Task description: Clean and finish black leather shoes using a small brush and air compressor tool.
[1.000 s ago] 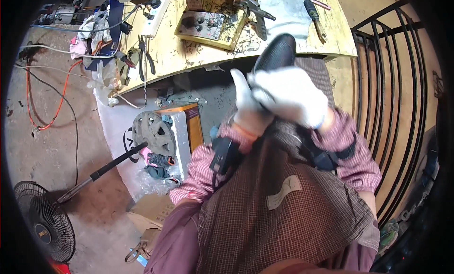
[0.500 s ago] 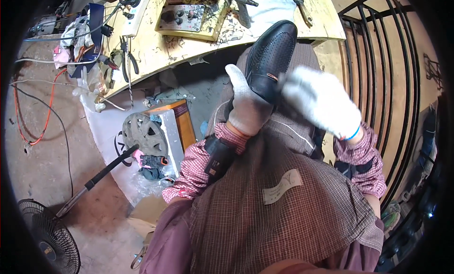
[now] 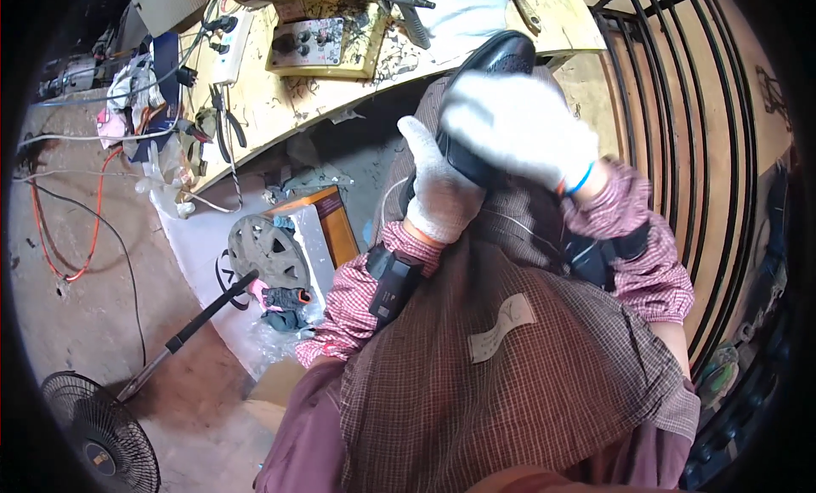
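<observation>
Below bench (image 3: 280, 110), on lap:
L hand (image 3: 438, 195): grips black shoe (image 3: 493, 68) heel, steadying it.
R hand (image 3: 514, 127): curled over upper, pressing down.

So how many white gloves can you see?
2. One is on the left hand, holding the black shoe from underneath; the other is on the right hand, lying over the shoe's top. None others show.

both hands gloved in white. left hand (image 3: 442, 195) at twelve o'clock, fingers curled shut, thumb up; right hand (image 3: 514, 127) at one o'clock, palm down, arm bent.
</observation>
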Motion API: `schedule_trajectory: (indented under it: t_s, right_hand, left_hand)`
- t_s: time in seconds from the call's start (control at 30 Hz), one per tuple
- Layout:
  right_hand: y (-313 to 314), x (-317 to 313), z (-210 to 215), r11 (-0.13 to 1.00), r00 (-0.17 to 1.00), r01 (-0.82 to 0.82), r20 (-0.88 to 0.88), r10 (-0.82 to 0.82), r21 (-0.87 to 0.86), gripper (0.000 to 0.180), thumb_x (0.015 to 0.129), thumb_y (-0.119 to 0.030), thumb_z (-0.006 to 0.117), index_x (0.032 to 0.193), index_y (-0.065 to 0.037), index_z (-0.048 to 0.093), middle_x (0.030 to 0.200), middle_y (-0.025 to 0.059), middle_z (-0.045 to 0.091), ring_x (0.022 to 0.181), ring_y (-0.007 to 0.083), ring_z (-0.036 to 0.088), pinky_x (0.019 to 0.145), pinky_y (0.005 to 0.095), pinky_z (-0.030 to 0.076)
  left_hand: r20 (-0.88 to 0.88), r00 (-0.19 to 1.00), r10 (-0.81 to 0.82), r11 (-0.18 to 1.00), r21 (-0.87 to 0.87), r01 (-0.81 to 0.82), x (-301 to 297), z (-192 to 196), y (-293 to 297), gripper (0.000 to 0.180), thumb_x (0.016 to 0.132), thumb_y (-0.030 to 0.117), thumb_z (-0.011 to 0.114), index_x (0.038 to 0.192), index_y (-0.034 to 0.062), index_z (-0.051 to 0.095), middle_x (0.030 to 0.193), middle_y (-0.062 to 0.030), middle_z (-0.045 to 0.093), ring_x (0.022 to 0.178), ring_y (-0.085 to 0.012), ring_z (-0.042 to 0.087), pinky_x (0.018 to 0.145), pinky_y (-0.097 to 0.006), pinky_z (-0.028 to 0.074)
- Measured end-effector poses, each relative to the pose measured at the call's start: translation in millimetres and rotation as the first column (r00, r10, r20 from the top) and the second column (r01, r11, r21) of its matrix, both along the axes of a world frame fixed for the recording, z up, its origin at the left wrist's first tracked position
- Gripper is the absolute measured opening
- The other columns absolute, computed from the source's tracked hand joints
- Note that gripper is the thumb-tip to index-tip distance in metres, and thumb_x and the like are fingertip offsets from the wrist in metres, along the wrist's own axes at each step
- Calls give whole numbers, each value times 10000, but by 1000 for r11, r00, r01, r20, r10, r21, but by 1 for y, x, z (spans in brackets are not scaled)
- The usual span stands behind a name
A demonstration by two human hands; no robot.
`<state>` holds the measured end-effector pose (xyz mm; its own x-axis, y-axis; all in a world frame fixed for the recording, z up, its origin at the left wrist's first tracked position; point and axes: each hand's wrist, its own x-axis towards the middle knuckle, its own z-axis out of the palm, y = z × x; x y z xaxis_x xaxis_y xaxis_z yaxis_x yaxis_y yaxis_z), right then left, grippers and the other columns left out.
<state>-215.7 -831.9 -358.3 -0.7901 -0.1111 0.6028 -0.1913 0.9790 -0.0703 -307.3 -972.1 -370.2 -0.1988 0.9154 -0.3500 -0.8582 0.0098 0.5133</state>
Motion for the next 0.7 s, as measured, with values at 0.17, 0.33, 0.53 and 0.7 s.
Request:
schedule_trajectory:
  t_s: [0.17, 0.33, 0.53, 0.7]
  right_hand:
    - [-19, 37, 33, 809, 878, 247, 476, 45, -533, 108, 861, -198, 693, 902, -102, 667, 704, 113, 645, 638, 280, 679, 583, 368, 551]
    - [1, 9, 4, 981, 976, 82, 211, -44, -177, 236, 851, -172, 654, 1077, -110, 685, 1057, 127, 698, 876, 308, 698, 755, 406, 569]
    - [3, 36, 35, 925, 865, 110, 493, 91, -364, 126, 805, -200, 680, 863, -94, 647, 901, 97, 658, 728, 293, 663, 639, 380, 555]
    - [-10, -8, 35, 970, 940, 155, 331, -87, -187, 281, 800, -200, 680, 1057, -90, 646, 929, 102, 673, 758, 286, 680, 640, 367, 559]
  left_hand:
    - [106, 993, 55, 998, 1, -55, -5, -14, -1, 1101, 866, 878, 169, 1554, 24, 268, 1550, -175, 378, 1419, -315, 382, 1214, -432, 242]
    - [189, 981, 51, 996, 67, -65, 3, -12, 0, 1053, 897, 845, 186, 1542, 23, 315, 1528, -130, 425, 1408, -268, 395, 1220, -370, 215]
    - [24, 996, 83, 993, 83, -85, -2, -8, 6, 1143, 839, 902, 162, 1561, 19, 244, 1555, -183, 371, 1419, -323, 387, 1224, -414, 225]
    - [610, 780, -135, 932, 345, -108, -15, -32, -15, 1047, 869, 875, 177, 1538, 81, 309, 1498, -157, 444, 1380, -309, 435, 1187, -462, 289]
